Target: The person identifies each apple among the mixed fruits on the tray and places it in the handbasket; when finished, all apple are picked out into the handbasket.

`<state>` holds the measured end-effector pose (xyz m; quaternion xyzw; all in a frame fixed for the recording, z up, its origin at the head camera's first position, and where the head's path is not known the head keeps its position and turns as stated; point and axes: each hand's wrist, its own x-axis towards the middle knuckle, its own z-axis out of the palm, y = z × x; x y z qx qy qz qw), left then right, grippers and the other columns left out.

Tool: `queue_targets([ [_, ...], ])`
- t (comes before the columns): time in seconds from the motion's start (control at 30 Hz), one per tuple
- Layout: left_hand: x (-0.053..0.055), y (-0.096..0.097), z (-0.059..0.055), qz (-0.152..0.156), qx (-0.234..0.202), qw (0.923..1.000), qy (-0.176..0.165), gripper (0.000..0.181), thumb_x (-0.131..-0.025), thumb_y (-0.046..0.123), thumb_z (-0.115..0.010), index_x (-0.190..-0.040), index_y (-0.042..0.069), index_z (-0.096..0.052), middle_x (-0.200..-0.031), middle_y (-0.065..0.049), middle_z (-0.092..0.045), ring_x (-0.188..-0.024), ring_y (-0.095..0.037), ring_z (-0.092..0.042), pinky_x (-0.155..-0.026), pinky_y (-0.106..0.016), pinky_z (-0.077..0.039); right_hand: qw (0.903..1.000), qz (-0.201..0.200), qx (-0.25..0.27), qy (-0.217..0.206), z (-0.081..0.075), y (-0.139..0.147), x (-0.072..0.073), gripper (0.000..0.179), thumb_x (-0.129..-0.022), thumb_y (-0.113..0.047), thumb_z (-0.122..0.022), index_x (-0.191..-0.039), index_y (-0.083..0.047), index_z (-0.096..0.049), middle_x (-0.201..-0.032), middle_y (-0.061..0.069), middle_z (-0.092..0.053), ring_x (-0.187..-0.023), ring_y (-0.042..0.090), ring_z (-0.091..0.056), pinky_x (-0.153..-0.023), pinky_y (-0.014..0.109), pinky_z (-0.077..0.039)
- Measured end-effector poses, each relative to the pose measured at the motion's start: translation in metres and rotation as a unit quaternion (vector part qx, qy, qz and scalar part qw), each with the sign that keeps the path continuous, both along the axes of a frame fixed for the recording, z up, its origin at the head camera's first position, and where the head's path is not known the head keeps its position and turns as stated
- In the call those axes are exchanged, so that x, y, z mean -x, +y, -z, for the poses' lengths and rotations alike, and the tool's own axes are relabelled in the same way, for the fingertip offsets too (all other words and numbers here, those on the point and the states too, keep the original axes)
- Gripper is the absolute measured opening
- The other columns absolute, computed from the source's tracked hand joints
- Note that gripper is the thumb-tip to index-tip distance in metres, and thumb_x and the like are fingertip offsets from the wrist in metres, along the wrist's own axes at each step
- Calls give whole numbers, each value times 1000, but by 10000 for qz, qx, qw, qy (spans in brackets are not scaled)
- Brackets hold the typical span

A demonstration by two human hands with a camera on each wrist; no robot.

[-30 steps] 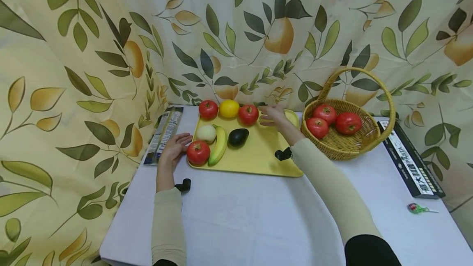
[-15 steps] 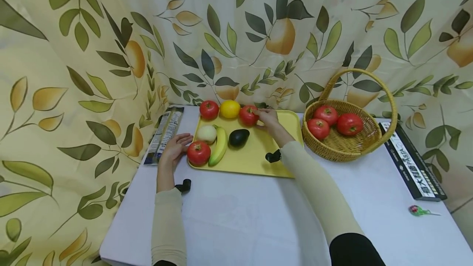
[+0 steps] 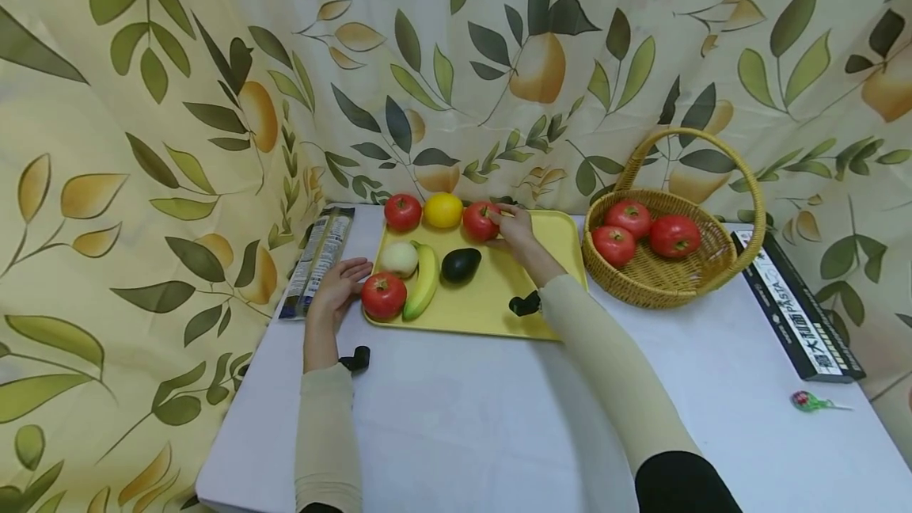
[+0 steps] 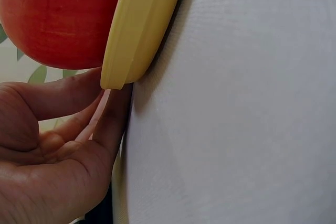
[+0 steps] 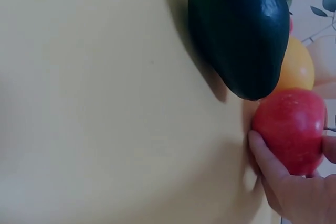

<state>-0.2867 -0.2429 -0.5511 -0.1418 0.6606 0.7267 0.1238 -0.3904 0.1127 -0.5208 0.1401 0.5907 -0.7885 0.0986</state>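
Note:
My right hand [image 3: 514, 226] grips a red apple [image 3: 480, 222] at the back of the yellow tray [image 3: 520, 315]. In the right wrist view its fingers and thumb curve round the apple [image 5: 290, 129], beside a dark avocado [image 5: 241, 30] and a yellow lemon [image 5: 296, 66]. My left hand [image 3: 338, 288] rests at the tray's left edge with fingers extended, near another apple [image 3: 383, 296]. In the left wrist view, its fingers [image 4: 68, 95] meet the tray rim [image 4: 139, 30]. A banana [image 3: 422, 282] and a pale round fruit [image 3: 398, 259] lie beside that front apple.
A wicker basket [image 3: 641, 287] with 3 red apples stands right of the tray. Farther right lie a black pasta box [image 3: 798, 307] and a lollipop [image 3: 808, 401]. A printed packet [image 3: 317, 260] lies to the left. A patterned curtain [image 3: 456, 62] hangs behind.
My right hand has moved left from above the tray's back to the apple and taken hold of it. The left hand has stayed at the tray's edge.

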Motion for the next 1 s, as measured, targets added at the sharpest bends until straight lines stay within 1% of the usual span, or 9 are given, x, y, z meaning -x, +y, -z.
queue_targets([
  [0.17, -1, -1, -1, -21, -11, 10000, -63, 72, -91, -23, -47, -158, 2, -39, -159, -17, -47, -147, -25, -45, -95, -21, -50, 10000, 62, -6, 69, 1, -1, -3, 50, -106, -3, -55, -153, 1, -41, -156, 24, -38, -139, 41, -45, -106, 65, -43],
  [0.33, 1, -2, 0, -26, -58, 10000, -30, 72, -91, -23, -47, -158, 2, -39, -159, -17, -47, -147, -25, -45, -92, -19, -50, 9999, 44, -44, 143, 1, 2, -4, 49, -106, -3, -55, -153, 1, -41, -153, 26, -43, -134, 40, -50, -106, 63, -45],
  [0.57, 3, -2, 3, -6, -59, 10000, -61, 72, -92, -22, -47, -159, 2, -38, -159, -17, -47, -147, -24, -45, -93, -19, -50, 9999, 14, 30, 140, 1, 9, -7, 51, -104, -1, -58, -153, 1, -43, -139, 21, -48, -122, 34, -55, -104, 64, -46],
  [0.67, 2, -2, 4, -30, -64, 10000, -37, 71, -92, -22, -47, -158, 2, -39, -159, -17, -47, -147, -25, -45, -90, -18, -51, 9999, -14, -14, 165, -1, 12, -9, 50, -104, -1, -58, -152, 1, -43, -134, 18, -49, -121, 34, -56, -103, 65, -45],
  [0.73, 2, -2, 3, -56, -63, 10000, -26, 72, -91, -23, -47, -158, 2, -40, -159, -17, -48, -147, -25, -46, -87, -17, -52, 9998, -46, 5, 195, -2, 13, -10, 51, -104, -1, -58, -152, 1, -43, -139, 21, -49, -124, 36, -56, -103, 65, -45],
  [0.83, 1, -1, 1, -76, -19, 10000, -45, 72, -91, -23, -47, -157, 3, -41, -158, -16, -49, -146, -24, -47, -97, -22, -51, 9995, -117, 133, 269, -6, 17, -12, 51, -104, 0, -57, -153, 2, -41, -149, 28, -45, -132, 44, -54, -105, 67, -42],
  [0.9, 1, -1, 1, -67, -3, 10000, -57, 72, -91, -23, -47, -157, 3, -41, -158, -16, -49, -145, -24, -47, -106, -27, -48, 9992, -149, 202, 305, -10, 18, -14, 52, -104, 1, -56, -153, 2, -39, -156, 31, -39, -136, 48, -50, -106, 68, -41],
  [0.97, 2, -1, 1, -48, 15, 10000, -65, 71, -91, -22, -47, -157, 3, -41, -158, -16, -49, -145, -23, -48, -113, -33, -44, 9991, -173, 199, 331, -13, 20, -16, 52, -105, 1, -55, -154, 3, -38, -157, 31, -38, -137, 49, -49, -106, 68, -41],
  [1.0, 2, -1, 1, -43, 23, 10000, -61, 71, -91, -22, -47, -157, 3, -41, -158, -16, -49, -145, -23, -47, -114, -33, -43, 9992, -178, 172, 329, -15, 20, -17, 52, -105, 1, -55, -154, 2, -38, -157, 31, -37, -137, 49, -48, -107, 68, -40],
])
